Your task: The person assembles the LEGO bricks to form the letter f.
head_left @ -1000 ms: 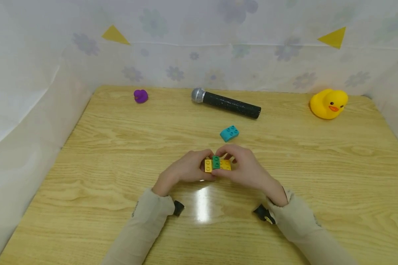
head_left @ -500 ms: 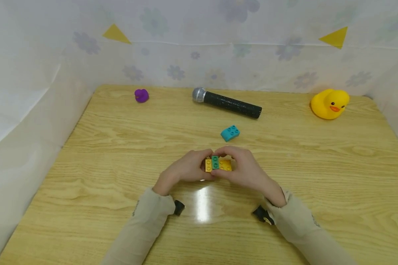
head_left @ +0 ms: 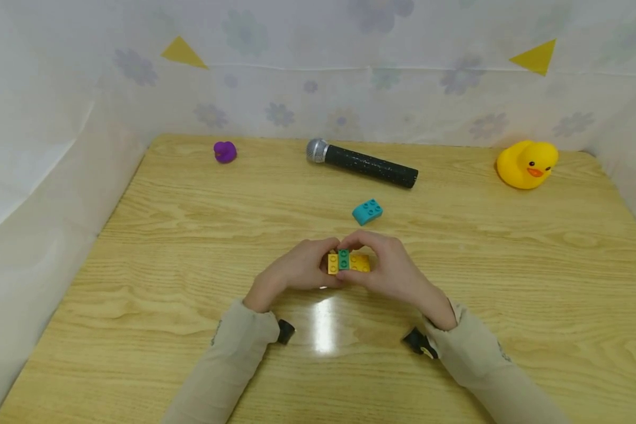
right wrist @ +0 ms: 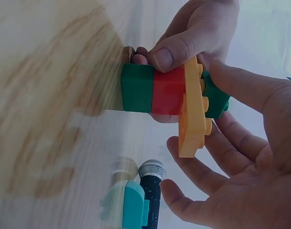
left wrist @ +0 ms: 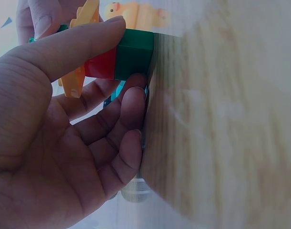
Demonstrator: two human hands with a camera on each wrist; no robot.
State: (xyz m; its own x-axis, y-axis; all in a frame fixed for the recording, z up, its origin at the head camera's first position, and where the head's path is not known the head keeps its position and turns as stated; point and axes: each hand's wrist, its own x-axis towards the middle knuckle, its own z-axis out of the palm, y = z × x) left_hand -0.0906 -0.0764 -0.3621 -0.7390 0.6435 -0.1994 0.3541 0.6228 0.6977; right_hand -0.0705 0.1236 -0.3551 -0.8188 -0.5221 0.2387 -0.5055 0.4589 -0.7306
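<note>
Near the middle of the table, both hands hold a stack of toy building bricks. At its bottom is a green brick (right wrist: pixel 137 88), followed by a red brick (right wrist: pixel 168 98). A yellow-orange studded plate (right wrist: pixel 193 129) lies across the red one and juts out past it. On top of the plate sits a small green brick (head_left: pixel 344 259). My left hand (head_left: pixel 302 268) grips the lower part, its thumb across the red and lower green bricks in the left wrist view. My right hand (head_left: pixel 394 268) pinches the top green brick between thumb and index finger, the other fingers loosely bent.
Just beyond the hands lies a blue curved brick (head_left: pixel 368 212). Behind it is a black microphone (head_left: pixel 371 166) with a silver head. A purple duck (head_left: pixel 225 152) stands at the back left, a large yellow duck (head_left: pixel 527 165) at the back right. Flowered cloth (head_left: pixel 318 53) encloses the table (head_left: pixel 191 200).
The top green brick has shifted very slightly left and looks straighter over the yellow-orange plate. Both hands keep their hold in almost the same place.
</note>
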